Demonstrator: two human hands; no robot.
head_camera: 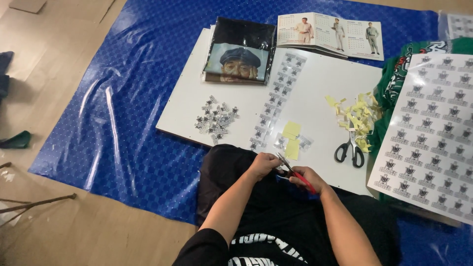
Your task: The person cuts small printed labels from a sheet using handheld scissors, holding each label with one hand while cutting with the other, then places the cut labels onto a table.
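The person sat on the floor with a white board (315,83) in front of them, lying on a blue plastic sheet (133,98). The right hand (308,178) was wrapped around the red handles of a small pair of scissors (290,171), and the blades pointed toward eleven o'clock. The left hand (263,163) was curled shut just beside the blades at nine o'clock — it pinched something too small to make out.

On the board, at twelve o'clock from the hands, lay two yellow paper squares (291,138). A long strip of little stickers (276,101) ran up toward one o'clock. A heap of cut-out stickers (215,120) lay at ten o'clock. A second pair of scissors with black handles (350,150) rested at two o'clock, touching a pile of yellow paper scraps (359,116).

A big sheet of uncut stickers (433,138) lay at three o'clock over green cloth (394,79). Far up the board sat a folded black shirt with a printed picture (240,51) and — beside it — an open calendar (330,34).
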